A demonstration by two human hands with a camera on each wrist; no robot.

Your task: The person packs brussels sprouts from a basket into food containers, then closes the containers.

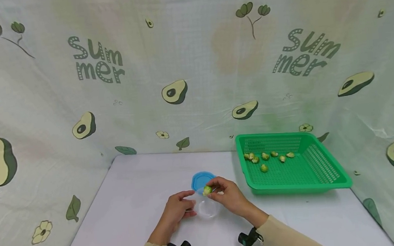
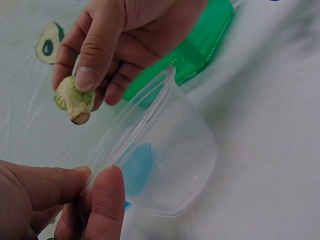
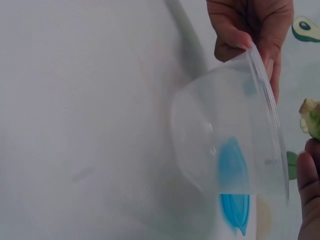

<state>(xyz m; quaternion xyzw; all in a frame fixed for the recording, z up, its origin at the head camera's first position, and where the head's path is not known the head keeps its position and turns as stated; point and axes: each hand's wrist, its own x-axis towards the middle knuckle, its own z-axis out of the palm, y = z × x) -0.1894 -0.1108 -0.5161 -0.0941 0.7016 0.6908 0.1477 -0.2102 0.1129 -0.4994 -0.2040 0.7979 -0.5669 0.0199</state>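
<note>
A clear plastic bowl stands on the white table, and my left hand pinches its rim between thumb and fingers. My right hand holds a Brussels sprout between thumb and fingertips, just above the bowl's rim, with its cut stem pointing down. Through the bowl's wall in the left wrist view no sprout shows inside. Behind the bowl lies a blue lid, partly covered by the bowl and the right hand in the head view.
At the right stands a green plastic basket with several Brussels sprouts toward its far left side. A printed cloth hangs behind the white table.
</note>
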